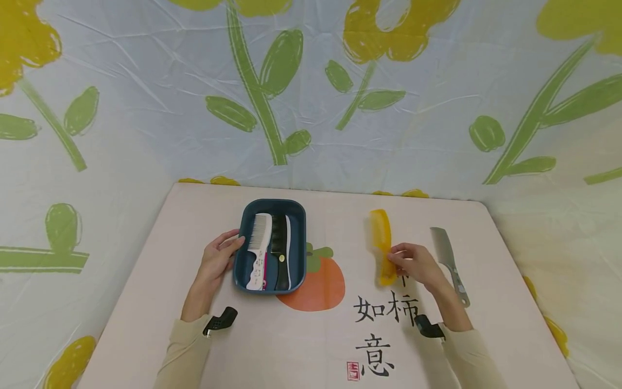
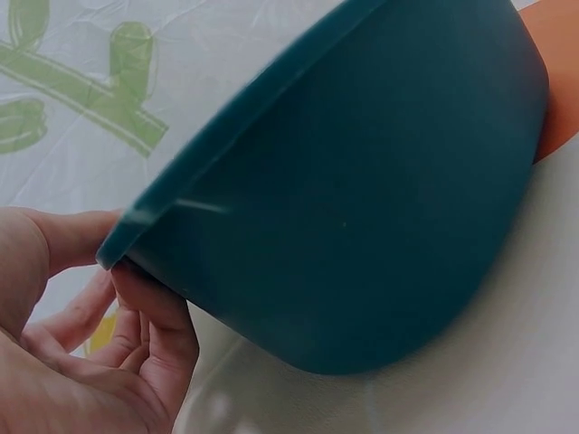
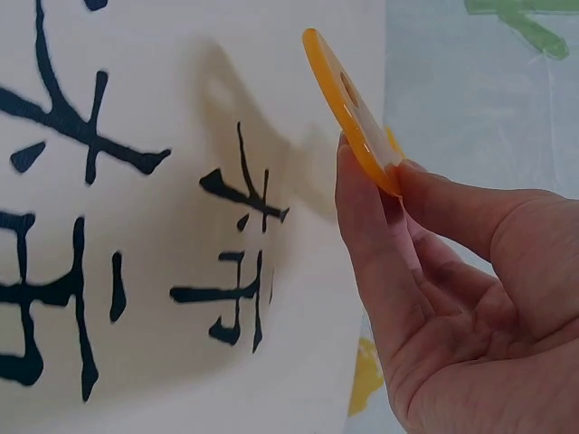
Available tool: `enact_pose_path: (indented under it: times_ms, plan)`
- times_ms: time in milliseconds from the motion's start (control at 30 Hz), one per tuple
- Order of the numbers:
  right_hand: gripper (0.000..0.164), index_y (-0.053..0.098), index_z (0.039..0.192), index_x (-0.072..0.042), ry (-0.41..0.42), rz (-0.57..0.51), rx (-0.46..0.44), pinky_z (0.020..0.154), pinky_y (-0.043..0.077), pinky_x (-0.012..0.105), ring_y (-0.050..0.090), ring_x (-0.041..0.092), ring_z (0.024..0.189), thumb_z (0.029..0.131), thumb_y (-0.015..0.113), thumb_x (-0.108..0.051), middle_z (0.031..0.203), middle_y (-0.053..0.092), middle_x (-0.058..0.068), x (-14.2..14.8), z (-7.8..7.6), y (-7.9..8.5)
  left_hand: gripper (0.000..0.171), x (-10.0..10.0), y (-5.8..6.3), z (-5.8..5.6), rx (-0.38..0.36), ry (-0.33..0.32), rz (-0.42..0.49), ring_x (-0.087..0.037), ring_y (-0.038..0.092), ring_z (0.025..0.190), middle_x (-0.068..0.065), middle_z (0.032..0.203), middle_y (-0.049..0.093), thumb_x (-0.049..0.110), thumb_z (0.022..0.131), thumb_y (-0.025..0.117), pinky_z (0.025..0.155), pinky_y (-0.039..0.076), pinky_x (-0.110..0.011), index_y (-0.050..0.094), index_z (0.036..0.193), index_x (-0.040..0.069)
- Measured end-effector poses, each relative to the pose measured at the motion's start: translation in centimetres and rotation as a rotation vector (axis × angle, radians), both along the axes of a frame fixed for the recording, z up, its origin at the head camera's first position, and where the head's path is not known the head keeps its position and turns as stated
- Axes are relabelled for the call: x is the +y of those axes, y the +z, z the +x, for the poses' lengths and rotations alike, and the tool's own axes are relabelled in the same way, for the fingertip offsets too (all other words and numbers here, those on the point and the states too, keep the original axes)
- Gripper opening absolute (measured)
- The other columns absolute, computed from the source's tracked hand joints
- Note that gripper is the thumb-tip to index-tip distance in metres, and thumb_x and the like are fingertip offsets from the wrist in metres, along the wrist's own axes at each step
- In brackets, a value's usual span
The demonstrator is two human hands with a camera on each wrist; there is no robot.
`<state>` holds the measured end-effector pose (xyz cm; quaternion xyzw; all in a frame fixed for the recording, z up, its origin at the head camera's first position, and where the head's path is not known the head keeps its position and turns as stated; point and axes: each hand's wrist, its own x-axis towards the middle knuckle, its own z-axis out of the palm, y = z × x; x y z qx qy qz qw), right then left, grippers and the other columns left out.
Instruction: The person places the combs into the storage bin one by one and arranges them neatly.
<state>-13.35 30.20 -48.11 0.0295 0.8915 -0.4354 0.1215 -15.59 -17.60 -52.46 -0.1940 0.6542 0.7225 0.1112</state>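
Observation:
A dark blue tray (image 1: 302, 243) is pinched at its left rim by my left hand (image 1: 217, 259), thumb above and fingers below the edge. Inside lie a white comb (image 1: 259, 243) and a black comb (image 1: 280, 254) with a white back, side by side. My right hand (image 1: 414, 263) pinches a yellow comb (image 1: 381, 232) by its handle between thumb and fingers. In the right wrist view the yellow comb (image 3: 348, 108) is held up, with its shadow on the tabletop. A grey-green comb (image 1: 443, 246) lies right of my right hand.
The pale table covering (image 1: 282, 346) carries a printed orange persimmon (image 1: 323, 286) beside the tray and black characters (image 1: 374, 356) below the right hand. Behind the table hangs a white cloth (image 1: 170, 108) with yellow flowers and green stems.

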Motion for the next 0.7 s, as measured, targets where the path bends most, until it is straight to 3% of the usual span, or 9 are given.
enact_pose_path:
  times_ms: [133, 367, 700]
  plan:
    - [0.027, 0.063, 0.115, 0.008, 0.005, -0.004, -0.005, 0.074, 0.060, 0.033, 0.069, 0.026, 0.082, 0.101, 0.068, -0.014, 0.105, 0.066, 0.023, -0.9, -0.2, 0.3, 0.056, 0.0, 0.0, 0.0, -0.002, -0.003, -0.006, -0.009, 0.062, 0.080, -0.004, 0.114, 0.068, 0.031, 0.096, 0.076, 0.055, 0.043, -0.018, 0.056, 0.145, 0.013]
    - [0.029, 0.063, 0.117, 0.008, 0.022, -0.021, 0.003, 0.078, 0.061, 0.038, 0.069, 0.027, 0.084, 0.101, 0.068, -0.015, 0.108, 0.067, 0.024, -2.0, -0.6, 0.7, 0.057, -0.1, 0.1, 0.0, 0.000, -0.014, -0.005, -0.011, 0.068, 0.089, -0.013, 0.129, 0.064, 0.031, 0.097, 0.074, 0.070, 0.056, -0.022, 0.054, 0.147, 0.013]
    - [0.027, 0.064, 0.117, 0.007, 0.044, -0.060, -0.007, 0.080, 0.060, 0.039, 0.070, 0.027, 0.085, 0.101, 0.068, -0.015, 0.107, 0.068, 0.022, -4.1, -1.0, 1.2, 0.054, 0.0, 0.2, -0.1, -0.013, -0.013, -0.055, -0.011, 0.065, 0.087, -0.010, 0.122, 0.065, 0.032, 0.097, 0.074, 0.066, 0.053, -0.019, 0.057, 0.144, 0.014]
